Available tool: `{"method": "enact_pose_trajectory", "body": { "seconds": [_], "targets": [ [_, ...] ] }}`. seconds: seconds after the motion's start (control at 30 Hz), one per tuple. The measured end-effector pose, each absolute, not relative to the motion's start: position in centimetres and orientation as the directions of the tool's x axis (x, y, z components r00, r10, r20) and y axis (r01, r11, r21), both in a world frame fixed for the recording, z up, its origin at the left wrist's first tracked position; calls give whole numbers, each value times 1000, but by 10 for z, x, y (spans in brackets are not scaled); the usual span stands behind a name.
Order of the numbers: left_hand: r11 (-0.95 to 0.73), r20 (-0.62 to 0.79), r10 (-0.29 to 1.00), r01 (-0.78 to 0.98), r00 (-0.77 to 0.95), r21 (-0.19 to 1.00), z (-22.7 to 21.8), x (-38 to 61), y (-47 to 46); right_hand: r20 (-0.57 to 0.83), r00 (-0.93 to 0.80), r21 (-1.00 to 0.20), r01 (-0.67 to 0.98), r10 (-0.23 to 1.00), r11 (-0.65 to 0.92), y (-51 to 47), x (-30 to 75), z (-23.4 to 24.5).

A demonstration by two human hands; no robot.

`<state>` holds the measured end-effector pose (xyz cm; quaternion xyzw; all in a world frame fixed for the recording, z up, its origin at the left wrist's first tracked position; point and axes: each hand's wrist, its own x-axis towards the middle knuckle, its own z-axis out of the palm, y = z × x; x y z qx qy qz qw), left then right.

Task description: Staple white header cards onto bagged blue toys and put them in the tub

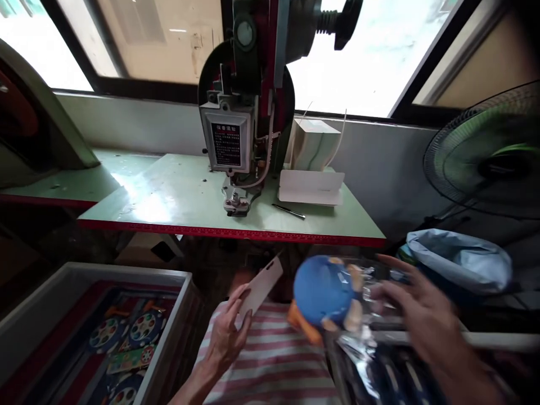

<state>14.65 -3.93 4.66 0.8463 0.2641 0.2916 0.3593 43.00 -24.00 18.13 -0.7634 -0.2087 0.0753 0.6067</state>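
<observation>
My left hand (228,332) pinches a white card strip (262,288) between thumb and fingers, over my striped lap (274,360). My right hand (422,315) reaches in from the right, blurred, its fingers spread against a clear plastic bag (363,315) that holds a blue and orange toy (324,292). Whether it grips the bag is unclear. Ahead stands a press machine (244,112) on a pale green table (169,197).
A grey bin (50,304) of packaged colourful toys sits at my lower left. A stack of white cards (312,188) and a dark pen-like tool (289,211) lie on the table. A green fan (493,152) and a blue bag (459,259) stand at the right.
</observation>
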Motion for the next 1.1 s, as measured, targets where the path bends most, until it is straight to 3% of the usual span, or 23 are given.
{"method": "enact_pose_trajectory", "body": {
  "seconds": [0.1, 0.23, 0.3, 0.4, 0.57, 0.8, 0.97, 1.1],
  "targets": [
    [-661, 285, 581, 239, 763, 711, 55, 142, -37, -64, 798, -997, -22, 599, -76, -207, 397, 189],
    [-653, 217, 475, 175, 853, 737, 59, 143, -42, -138, 741, -977, -211, 658, 33, -154, 361, 185],
    [-611, 217, 504, 167, 836, 774, 60, 150, -43, -153, 734, -958, -274, 661, 82, -141, 350, 183],
    [-519, 268, 649, 157, 712, 840, 69, 165, -38, -147, 712, -941, -314, 687, 124, -134, 343, 183],
    [-367, 268, 786, 72, 557, 927, 96, 179, -16, -17, 570, -961, -237, 822, 145, -134, 353, 191],
    [-215, 122, 834, 114, 537, 970, 113, 156, 14, -71, 486, -997, -59, 871, -48, -132, 383, 189],
    [-201, 107, 834, 118, 541, 972, 124, 135, 33, 191, 553, -947, 321, 811, 3, -119, 387, 170],
    [-205, 117, 837, 108, 535, 973, 115, 124, 50, 333, 563, -895, 440, 756, 67, -101, 380, 138]
  ]
}}
